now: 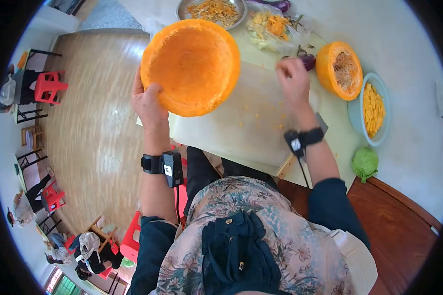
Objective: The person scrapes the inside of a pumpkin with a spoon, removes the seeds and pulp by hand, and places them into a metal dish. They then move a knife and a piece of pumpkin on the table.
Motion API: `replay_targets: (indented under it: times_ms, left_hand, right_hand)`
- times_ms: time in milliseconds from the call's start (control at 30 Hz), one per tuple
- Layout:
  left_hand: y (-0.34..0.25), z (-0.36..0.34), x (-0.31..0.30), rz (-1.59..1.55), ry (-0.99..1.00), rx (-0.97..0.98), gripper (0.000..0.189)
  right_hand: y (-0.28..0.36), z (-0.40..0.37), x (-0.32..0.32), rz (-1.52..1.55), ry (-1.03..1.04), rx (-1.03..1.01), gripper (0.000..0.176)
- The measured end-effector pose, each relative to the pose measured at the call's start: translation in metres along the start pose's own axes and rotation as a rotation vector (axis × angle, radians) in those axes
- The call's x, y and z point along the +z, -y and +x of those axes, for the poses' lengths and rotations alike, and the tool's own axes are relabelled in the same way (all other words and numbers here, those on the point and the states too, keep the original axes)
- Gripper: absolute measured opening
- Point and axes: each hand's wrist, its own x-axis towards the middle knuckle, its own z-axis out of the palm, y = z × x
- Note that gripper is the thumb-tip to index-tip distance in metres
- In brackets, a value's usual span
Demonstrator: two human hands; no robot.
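My left hand (150,103) grips the rim of a hollowed-out orange pumpkin half (189,69), its thumb over the edge and its fingers behind. The pumpkin's scraped inside faces up, above the left of a white cutting board (221,135). My right hand (294,81) hovers over the board's right side, fingers curled and a little blurred; whether anything is in them is hidden. Small pumpkin bits (257,116) lie on the board. A knife lies partly hidden under my right forearm, its wooden handle (284,168) over the near edge.
A seedy pumpkin half (325,69) stands right, beside a blue basin (385,115) of cut pumpkin pieces. Nearby is a green cabbage (365,163). At the back are a metal bowl (181,11) of seeds, a plastic bag (258,37) of scraps and eggplants (308,61).
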Motion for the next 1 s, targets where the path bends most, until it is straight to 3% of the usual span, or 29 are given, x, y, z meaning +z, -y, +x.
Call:
replay_targets:
  times_ms: [100,233,300,367,467,533,633,800,900,1000]
  left_hand:
    - [-0.001,0.000,-0.001,0.025,0.021,-0.015,0.060]
    - [-0.001,0.004,0.000,0.031,0.024,0.011,0.059]
    - [-0.002,0.003,-0.003,0.057,0.026,0.006,0.059]
    - [0.000,0.004,-0.003,0.095,-0.027,0.010,0.060]
    - [-0.001,0.005,-0.005,0.060,0.031,0.011,0.060]
    - [-0.002,0.005,-0.004,0.063,0.045,-0.001,0.059]
    - [-0.005,0.003,0.000,0.063,0.038,-0.008,0.058]
    - [-0.004,0.002,-0.001,0.058,0.027,-0.001,0.057]
    - [-0.005,0.000,0.002,0.044,0.014,0.005,0.056]
    - [-0.001,-0.001,0.004,0.038,0.053,0.052,0.057]
  right_hand:
    - [-0.037,0.051,0.014,-0.066,-0.008,-0.182,0.014]
    - [-0.032,0.032,0.016,-0.131,-0.005,-0.215,0.021]
    - [-0.022,-0.010,0.018,0.014,0.300,-0.010,0.025]
    - [-0.015,-0.060,0.041,-0.035,0.349,-0.359,0.023]
    - [0.029,-0.103,0.057,0.136,0.360,-0.374,0.016]
    - [0.034,-0.116,0.062,0.064,0.431,-0.589,0.012]
    - [0.004,-0.125,0.054,-0.088,0.336,-0.426,0.008]
    - [-0.035,-0.110,0.005,-0.177,0.166,-0.125,0.016]
    - [-0.038,-0.093,-0.001,-0.176,0.066,-0.057,0.021]
    - [-0.041,-0.096,0.004,-0.272,0.124,-0.131,0.025]
